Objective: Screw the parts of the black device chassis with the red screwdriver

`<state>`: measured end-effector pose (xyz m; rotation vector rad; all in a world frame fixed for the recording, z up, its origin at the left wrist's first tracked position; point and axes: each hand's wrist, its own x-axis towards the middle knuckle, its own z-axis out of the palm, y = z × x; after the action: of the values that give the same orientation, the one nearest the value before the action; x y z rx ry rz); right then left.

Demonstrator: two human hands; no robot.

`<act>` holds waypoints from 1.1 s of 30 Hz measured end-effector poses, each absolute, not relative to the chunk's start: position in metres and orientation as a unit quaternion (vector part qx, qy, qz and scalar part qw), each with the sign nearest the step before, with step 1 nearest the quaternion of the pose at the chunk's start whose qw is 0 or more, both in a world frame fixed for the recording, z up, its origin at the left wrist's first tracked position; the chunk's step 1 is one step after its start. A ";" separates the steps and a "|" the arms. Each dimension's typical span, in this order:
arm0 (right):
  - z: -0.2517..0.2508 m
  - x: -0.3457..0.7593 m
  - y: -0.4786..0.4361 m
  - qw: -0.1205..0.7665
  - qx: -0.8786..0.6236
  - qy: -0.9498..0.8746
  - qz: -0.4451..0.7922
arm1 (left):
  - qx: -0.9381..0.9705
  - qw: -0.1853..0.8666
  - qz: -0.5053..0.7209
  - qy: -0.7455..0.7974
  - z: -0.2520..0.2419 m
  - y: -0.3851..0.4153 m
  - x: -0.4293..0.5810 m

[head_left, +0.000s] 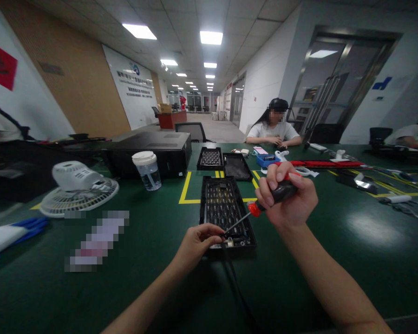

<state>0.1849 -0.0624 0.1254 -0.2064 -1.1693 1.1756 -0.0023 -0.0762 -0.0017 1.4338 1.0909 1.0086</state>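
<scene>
A black rectangular casing with rows of dark cells lies open on the green table. My right hand is wrapped round the black and red handle of a screwdriver, whose shaft slants down to the left. Its tip meets the near end of the casing, close to the fingertips of my left hand. Those fingers are pinched together over the casing's near left part; what they hold is too small to make out. A black cable runs from the near end towards me.
Behind the casing lie a second cell-filled case and an empty black shell. On the left stand a lidded cup, a white fan and a large black box. A person sits across the table, near a blue tray.
</scene>
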 end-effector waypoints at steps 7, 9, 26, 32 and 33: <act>0.125 0.186 -0.061 0.670 -0.083 -0.532 0.511 | 0.577 0.519 0.433 0.458 0.002 -0.078 0.000; 0.125 0.187 -0.061 0.670 -0.079 -0.536 0.508 | 0.570 0.530 0.438 0.450 0.001 -0.078 -0.001; 0.123 0.181 -0.060 0.665 -0.062 -0.537 0.516 | 0.556 0.549 0.448 0.435 -0.006 -0.076 -0.002; 0.124 0.184 -0.058 0.659 -0.028 -0.537 0.526 | 0.574 0.537 0.443 0.431 -0.001 -0.077 -0.004; 0.125 0.184 -0.058 0.658 -0.024 -0.538 0.526 | 0.582 0.525 0.442 0.436 0.000 -0.077 -0.006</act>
<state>0.1843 -0.0579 0.1247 -0.0551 -1.2188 1.1922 -0.0060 -0.0774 0.0002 1.3928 1.0422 1.0576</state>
